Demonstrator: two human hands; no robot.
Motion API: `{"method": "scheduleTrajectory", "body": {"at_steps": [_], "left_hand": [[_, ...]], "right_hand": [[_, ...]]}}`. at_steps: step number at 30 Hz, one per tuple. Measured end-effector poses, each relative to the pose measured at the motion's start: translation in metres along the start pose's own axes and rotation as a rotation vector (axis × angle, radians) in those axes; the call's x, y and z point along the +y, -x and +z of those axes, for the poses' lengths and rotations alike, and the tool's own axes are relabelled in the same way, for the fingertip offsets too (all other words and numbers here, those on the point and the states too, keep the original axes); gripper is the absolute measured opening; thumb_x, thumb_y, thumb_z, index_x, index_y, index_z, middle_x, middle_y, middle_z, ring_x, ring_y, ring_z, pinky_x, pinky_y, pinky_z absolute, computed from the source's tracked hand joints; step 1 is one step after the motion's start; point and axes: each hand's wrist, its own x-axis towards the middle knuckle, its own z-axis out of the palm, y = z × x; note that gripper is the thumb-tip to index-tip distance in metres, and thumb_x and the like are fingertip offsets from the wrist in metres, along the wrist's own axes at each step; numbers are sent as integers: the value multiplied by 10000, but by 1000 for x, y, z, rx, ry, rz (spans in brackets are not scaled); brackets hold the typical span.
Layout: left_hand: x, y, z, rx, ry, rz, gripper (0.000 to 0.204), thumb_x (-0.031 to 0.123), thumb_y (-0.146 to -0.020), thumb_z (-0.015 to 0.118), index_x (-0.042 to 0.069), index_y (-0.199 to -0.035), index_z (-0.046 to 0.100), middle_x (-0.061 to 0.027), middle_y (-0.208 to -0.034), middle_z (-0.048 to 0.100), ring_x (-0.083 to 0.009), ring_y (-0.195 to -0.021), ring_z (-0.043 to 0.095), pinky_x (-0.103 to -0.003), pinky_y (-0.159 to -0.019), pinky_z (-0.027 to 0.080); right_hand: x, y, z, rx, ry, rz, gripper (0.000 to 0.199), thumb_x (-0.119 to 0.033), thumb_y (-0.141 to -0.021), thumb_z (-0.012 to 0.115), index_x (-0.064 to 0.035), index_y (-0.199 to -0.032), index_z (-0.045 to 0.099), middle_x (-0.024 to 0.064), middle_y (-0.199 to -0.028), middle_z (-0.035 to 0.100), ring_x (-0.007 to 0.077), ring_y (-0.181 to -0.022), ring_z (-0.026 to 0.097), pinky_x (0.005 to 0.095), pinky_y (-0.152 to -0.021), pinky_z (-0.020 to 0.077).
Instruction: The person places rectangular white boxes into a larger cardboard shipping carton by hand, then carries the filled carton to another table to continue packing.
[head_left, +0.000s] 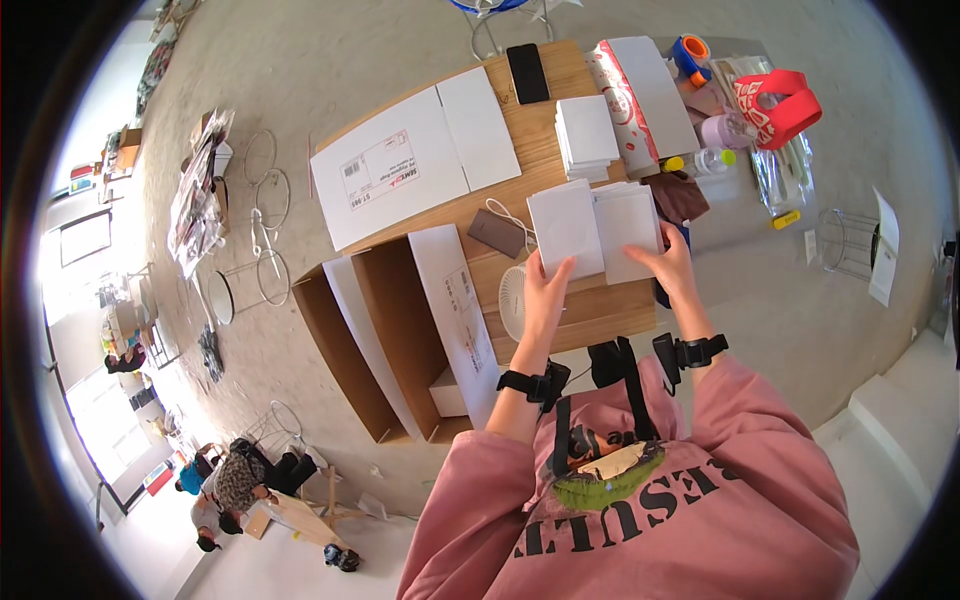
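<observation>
We see the left hand [545, 290] and right hand [675, 262] gripping, apparently, one folded white carton [592, 225]; white stack [587, 133] at twelve o'clock.

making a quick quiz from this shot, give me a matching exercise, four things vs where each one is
Things:
1. black flat phone
2. red fabric bag
3. white folded cardboard piece
4. small white round fan

Places:
A. held in both hands
B. far edge of the wooden table
C. table's near edge, beside the left hand
D. right of the table, among clutter

Pairs: 1-B, 2-D, 3-A, 4-C
</observation>
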Motion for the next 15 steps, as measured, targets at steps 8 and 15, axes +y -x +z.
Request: {"method": "scheduleTrajectory", "body": {"at_steps": [8, 15], "left_hand": [[16, 2, -2, -25, 15, -37, 403, 177, -813, 673, -41, -1125, 541, -60, -1025, 607, -100, -934, 544, -238, -807, 422], [19, 2, 3, -40, 100, -128, 483, 257, -754, 724, -61, -1076, 558, -50, -933, 620, -106, -878, 552, -240, -793, 419]], "right_hand": [[-3, 3, -5, 5, 25, 16, 728, -195, -604, 838, 42, -1169, 445, 125, -1057, 568, 168, -946, 559, 290, -807, 470], [-14, 8, -13, -41, -208, 107, 684, -137, -618, 811, 50, -1158, 435, 126, -1057, 564, 174, -961, 554, 303, -839, 452]]}}
